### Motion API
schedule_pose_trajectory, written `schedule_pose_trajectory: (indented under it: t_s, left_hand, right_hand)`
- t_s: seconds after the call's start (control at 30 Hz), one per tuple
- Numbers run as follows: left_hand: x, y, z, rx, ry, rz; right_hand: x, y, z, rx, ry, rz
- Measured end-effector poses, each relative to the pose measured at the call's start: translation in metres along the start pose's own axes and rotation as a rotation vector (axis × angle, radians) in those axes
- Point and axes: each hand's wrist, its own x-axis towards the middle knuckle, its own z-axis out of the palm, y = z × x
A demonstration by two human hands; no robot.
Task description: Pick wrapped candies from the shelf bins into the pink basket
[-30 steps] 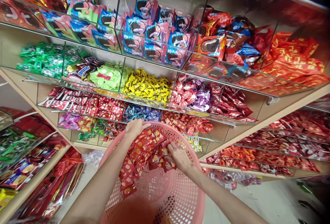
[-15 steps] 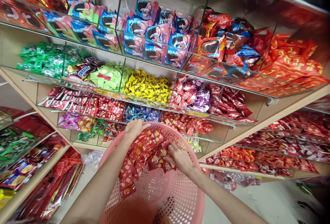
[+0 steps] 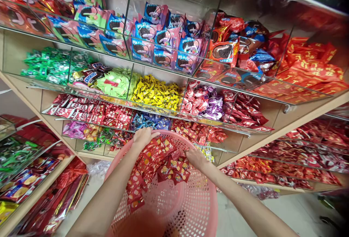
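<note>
A pink perforated plastic basket (image 3: 211, 197) tilts towards the shelves, its far rim against the lower bins. My left hand (image 3: 143, 137) is closed over that far rim. Inside, red candy packets (image 3: 148, 160) with orange fruit prints lie heaped along the far wall. My right hand (image 3: 196, 158) is just right of the heap, near the basket's right inner wall. Its fingers point left and are mostly hidden, so I cannot tell whether they hold a packet. Similar red packets (image 3: 188, 128) fill a shelf bin right behind the basket.
Tiered clear bins hold yellow candies (image 3: 156, 93), green-wrapped candies (image 3: 49, 66), blue-and-pink cookie packs (image 3: 165, 39) and orange-red packets (image 3: 313, 62). A slanted wooden shelf edge (image 3: 272, 135) runs at right. Red packaging (image 3: 54, 197) stands low at left.
My right hand has moved up and right, off the red packets towards the basket's right wall. My left hand stays on the rim. The view has shifted slightly.
</note>
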Motion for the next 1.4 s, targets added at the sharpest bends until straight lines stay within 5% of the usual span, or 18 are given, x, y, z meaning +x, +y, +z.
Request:
schedule_pose_trajectory:
  t_s: [0.43, 0.87, 1.0, 1.17, 1.4]
  left_hand:
    - [0.001, -0.001, 0.002, 0.013, 0.015, 0.014]
    - [0.002, -0.001, 0.002, 0.023, 0.018, 0.007]
    - [0.003, -0.002, 0.003, 0.012, 0.026, 0.011]
    - [0.002, -0.001, 0.004, 0.004, 0.028, 0.011]
    - [0.002, -0.002, 0.003, 0.008, 0.042, 0.012]
  right_hand:
    - [-0.027, 0.017, -0.015, 0.115, -0.005, 0.182]
    - [-0.019, 0.000, 0.010, 0.269, 0.105, 0.404]
    - [-0.035, -0.019, 0.012, 0.325, 0.076, 0.212]
    - [-0.045, -0.048, 0.031, 0.546, -0.309, -0.243]
    - [-0.042, -0.047, 0.036, 0.571, -0.166, -0.073]
